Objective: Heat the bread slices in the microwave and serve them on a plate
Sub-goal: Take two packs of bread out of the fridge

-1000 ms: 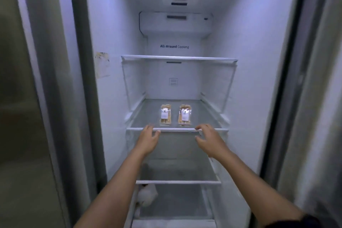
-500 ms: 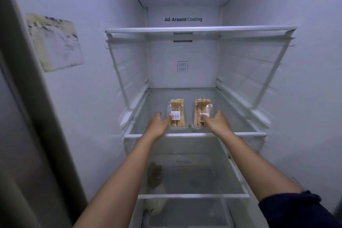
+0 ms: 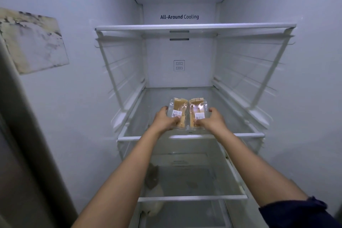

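Plastic bread packs [image 3: 179, 106] gripped: outstretched left hand [image 3: 164, 119], right hand [image 3: 212, 120].

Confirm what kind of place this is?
Inside an open fridge, probably a household one. The back wall carries All-Around Cooling lettering, glass shelves with white rims span it, and at one shelf the left hand grips the left bread pack, the right hand the right bread pack.
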Action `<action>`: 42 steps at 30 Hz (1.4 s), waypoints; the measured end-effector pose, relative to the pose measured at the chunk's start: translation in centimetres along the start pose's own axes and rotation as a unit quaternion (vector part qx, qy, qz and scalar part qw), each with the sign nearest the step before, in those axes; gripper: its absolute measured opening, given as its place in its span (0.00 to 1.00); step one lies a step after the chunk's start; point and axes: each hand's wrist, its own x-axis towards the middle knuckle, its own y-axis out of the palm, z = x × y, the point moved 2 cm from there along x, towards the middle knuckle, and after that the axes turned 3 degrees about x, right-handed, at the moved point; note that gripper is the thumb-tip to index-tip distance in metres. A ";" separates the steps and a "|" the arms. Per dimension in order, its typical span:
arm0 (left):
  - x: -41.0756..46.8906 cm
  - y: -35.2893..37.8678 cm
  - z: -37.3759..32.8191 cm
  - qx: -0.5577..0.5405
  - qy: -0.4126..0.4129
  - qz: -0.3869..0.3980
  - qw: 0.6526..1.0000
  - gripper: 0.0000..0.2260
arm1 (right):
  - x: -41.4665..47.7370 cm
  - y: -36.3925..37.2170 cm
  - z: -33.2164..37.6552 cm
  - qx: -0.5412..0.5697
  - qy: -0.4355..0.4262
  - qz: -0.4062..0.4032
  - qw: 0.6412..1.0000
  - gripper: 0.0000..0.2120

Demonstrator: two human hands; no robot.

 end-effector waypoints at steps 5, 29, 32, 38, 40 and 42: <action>-1.2 0.3 0.4 -0.128 -0.057 0.061 0.988 0.21 | -0.5 -0.2 -1.8 0.140 0.056 0.031 0.988 0.40; -30.4 -4.8 -4.4 -0.223 0.067 -0.051 0.971 0.39 | -28.4 -4.4 0.1 0.485 -0.042 0.166 0.857 0.37; -37.1 -5.4 -3.8 -0.230 0.095 -0.093 0.964 0.41 | -34.1 -6.1 -0.1 0.498 -0.055 0.205 0.841 0.36; -49.6 -8.5 -2.1 -0.264 0.100 -0.180 0.942 0.40 | -44.6 -7.6 1.3 0.484 -0.064 0.284 0.825 0.37; -52.8 -10.4 -1.8 -0.274 0.095 -0.208 0.934 0.41 | -47.5 -6.7 2.3 0.492 -0.060 0.304 0.814 0.36; -55.9 -12.9 -1.8 -0.272 0.092 -0.231 0.930 0.41 | -50.5 -5.1 3.6 0.487 -0.055 0.331 0.806 0.36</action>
